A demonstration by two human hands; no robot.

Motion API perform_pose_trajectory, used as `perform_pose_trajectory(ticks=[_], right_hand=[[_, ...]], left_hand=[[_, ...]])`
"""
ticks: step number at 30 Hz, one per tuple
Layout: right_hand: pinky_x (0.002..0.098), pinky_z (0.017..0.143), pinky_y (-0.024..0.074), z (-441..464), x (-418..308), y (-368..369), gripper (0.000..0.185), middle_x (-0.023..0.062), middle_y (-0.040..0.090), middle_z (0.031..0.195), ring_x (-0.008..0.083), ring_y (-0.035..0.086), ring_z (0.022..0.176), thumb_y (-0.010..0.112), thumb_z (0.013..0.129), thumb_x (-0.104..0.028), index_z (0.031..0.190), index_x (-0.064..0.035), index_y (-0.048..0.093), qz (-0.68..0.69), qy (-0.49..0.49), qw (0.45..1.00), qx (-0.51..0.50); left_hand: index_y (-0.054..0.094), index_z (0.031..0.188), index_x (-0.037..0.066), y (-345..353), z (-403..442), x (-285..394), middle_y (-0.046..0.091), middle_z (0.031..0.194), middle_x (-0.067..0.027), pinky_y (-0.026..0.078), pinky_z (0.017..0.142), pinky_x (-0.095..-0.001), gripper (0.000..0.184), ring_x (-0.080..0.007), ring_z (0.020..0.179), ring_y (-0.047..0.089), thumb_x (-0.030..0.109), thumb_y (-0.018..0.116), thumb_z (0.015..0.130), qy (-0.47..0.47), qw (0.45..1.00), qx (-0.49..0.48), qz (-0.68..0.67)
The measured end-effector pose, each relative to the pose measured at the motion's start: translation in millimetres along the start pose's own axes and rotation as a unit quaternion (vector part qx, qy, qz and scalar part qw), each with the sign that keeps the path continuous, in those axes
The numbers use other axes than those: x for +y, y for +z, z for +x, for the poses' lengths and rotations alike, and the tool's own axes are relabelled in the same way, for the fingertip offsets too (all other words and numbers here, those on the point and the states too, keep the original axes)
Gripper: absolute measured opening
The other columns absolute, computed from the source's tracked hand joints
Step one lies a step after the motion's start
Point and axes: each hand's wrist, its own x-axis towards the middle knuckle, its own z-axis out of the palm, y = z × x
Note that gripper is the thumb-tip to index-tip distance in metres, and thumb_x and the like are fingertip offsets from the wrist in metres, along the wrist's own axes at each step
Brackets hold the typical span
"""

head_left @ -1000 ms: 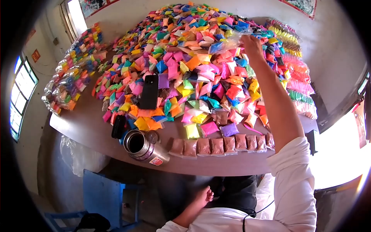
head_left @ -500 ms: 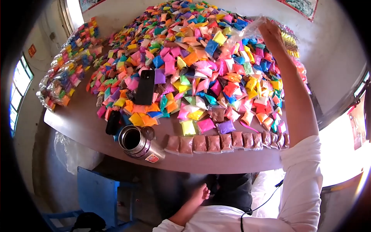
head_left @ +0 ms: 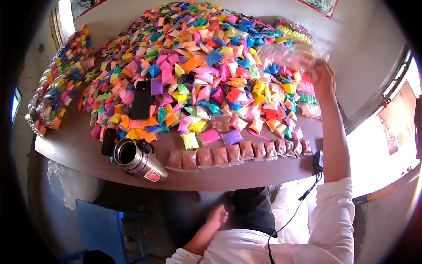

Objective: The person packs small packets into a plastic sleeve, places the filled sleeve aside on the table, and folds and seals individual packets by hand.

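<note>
Drawn back from the far right of the heap of coloured packets [head_left: 193, 79], the right hand [head_left: 324, 80] now hangs lower and further out to the right than half a second ago, the clear plastic bag [head_left: 285, 57] with it; its fingers are closed on the bag's end, and the bag trails left over the heap's right flank. Largest is the brown table [head_left: 237, 177], most of its top under the heap. Clear-wrapped bundles [head_left: 57, 88] line its left end, and a blue chair [head_left: 99, 231] stands below that side. Stacked coloured packs [head_left: 310, 99] sit at the right, close to the right hand. Well apart from it, the left hand [head_left: 217, 215] is over the lap [head_left: 252, 209], fingers partly curled; I cannot tell whether it holds anything. A steel flask [head_left: 140, 164] stands open near the front edge, a black phone [head_left: 141, 100] lying behind it against the heap. Smallest are the brown packets [head_left: 220, 156], lined up along the front, just before a yellow packet [head_left: 190, 141], a pink packet [head_left: 209, 137] and a purple packet [head_left: 232, 137].
</note>
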Motion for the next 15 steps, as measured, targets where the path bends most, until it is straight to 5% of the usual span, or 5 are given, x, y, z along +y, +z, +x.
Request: perform_pose_trajectory(ticks=[1, 5, 10, 13, 15], right_hand=[[0.0358, 0.08, 0.053, -30.2, -21.7, 9.8, 0.017, 0.0142, 0.068, 0.107, 0.028, 0.067, 0.104, 0.048, 0.092, -0.014, 0.08, -0.0063, 0.058, 0.166, 0.079, 0.983, -0.004], [0.0354, 0.082, 0.0552, -135.5, -5.6, -6.0, 0.019, 0.0191, 0.064, 0.125, 0.0329, 0.066, 0.11, 0.044, 0.092, -0.016, 0.091, -0.006, 0.06, 0.274, 0.19, 0.942, -0.045], [0.0388, 0.07, 0.0594, -264.9, 3.0, -4.9, 0.027, 0.019, 0.067, 0.112, 0.0262, 0.071, 0.086, 0.048, 0.096, -0.026, 0.11, -0.0053, 0.059, 0.386, 0.306, 0.87, 0.027], [0.0354, 0.061, 0.0551, -304.8, -16.4, 6.5, 0.017, 0.0196, 0.067, 0.104, 0.0224, 0.064, 0.067, 0.047, 0.083, -0.008, 0.097, -0.0064, 0.057, 0.34, 0.374, 0.862, 0.043], [0.0371, 0.068, 0.0558, -335.7, -9.5, -1.7, 0.022, 0.0204, 0.068, 0.103, 0.0255, 0.067, 0.08, 0.046, 0.081, -0.002, 0.099, -0.004, 0.058, 0.385, 0.399, 0.832, 0.009]], left_hand=[[0.052, 0.072, 0.012, 3.1, -4.1, 3.1, 0.057, 0.068, -0.0082, 0.039, 0.048, -0.032, 0.034, -0.0197, 0.055, 0.05, 0.036, 0.062, 0.095, 0.009, 1.0, -0.002, 0.0], [0.051, 0.07, 0.013, 10.3, -10.7, 9.3, 0.056, 0.069, -0.007, 0.038, 0.049, -0.0314, 0.037, -0.0187, 0.055, 0.049, 0.039, 0.063, 0.093, 0.017, 0.999, -0.034, -0.002], [0.05, 0.071, 0.012, 18.0, -29.1, 4.9, 0.055, 0.072, -0.0085, 0.04, 0.055, -0.0316, 0.041, -0.0195, 0.059, 0.05, 0.044, 0.057, 0.096, 0.048, 0.994, -0.103, -0.003], [0.05, 0.072, 0.011, 31.3, -45.8, 3.5, 0.056, 0.074, -0.0093, 0.042, 0.056, -0.0317, 0.045, -0.0202, 0.059, 0.05, 0.049, 0.052, 0.097, 0.084, 0.989, -0.122, 0.011], [0.055, 0.074, 0.01, 35.8, -51.5, 4.5, 0.061, 0.079, -0.0112, 0.045, 0.059, -0.0314, 0.051, -0.0217, 0.065, 0.055, 0.055, 0.049, 0.097, 0.086, 0.985, -0.151, 0.017]])
